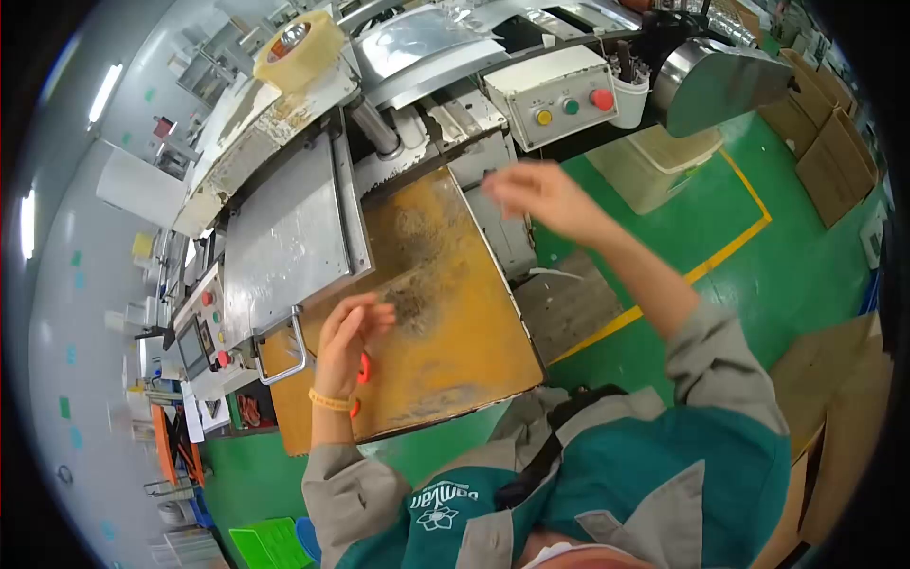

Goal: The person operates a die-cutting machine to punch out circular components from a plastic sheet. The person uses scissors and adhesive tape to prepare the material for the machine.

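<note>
My left hand (349, 339) hovers over the left part of a worn yellow-brown work table (464, 351), its fingers loosely bent and apart, with nothing visible in them. Partly hidden by its wrist is a red looped object (365, 368), perhaps a scissors handle. My right hand (545, 197) is raised above the table's far right edge. Its fingers are pinched together around something small and dark (488, 180), too blurred to name. Left of the table lies a flat metal plate (284, 228) with a metal handle (289, 356).
Beyond my right hand stands a control box (555, 100) with yellow, green and red buttons. A roll of clear tape (299, 52) rests on the machine's top. A plastic bin (654, 161) and cardboard boxes (834, 161) stand on the green floor at right. A touchscreen panel (196, 346) is at left.
</note>
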